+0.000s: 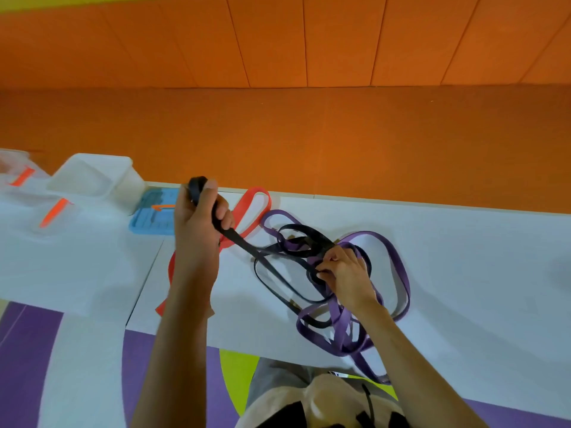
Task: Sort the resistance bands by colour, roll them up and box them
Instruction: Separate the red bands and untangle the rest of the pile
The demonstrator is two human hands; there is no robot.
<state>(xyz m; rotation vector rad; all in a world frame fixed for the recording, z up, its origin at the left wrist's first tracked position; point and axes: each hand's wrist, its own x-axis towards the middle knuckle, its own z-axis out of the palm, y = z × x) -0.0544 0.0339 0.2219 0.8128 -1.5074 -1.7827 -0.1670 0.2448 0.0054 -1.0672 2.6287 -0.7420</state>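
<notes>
While the left hand (200, 217) curls round one end of the black band (238, 238) and holds it up off the counter (463, 257), the right hand (343, 276) pinches the same band where it runs into the purple bands (312, 338), a loose tangle lying on the counter. Just left of the tangle, partly behind the left wrist, a red band (242, 210) lies flat and unrolled. Further left of the tangle sits a blue tray (139, 225) with an orange piece (163, 207) on it, too blurred to name. Further left again stands an open white box (129, 186), only its pale walls showing inside, beside clear lids (31, 196) with orange clips (52, 213)
</notes>
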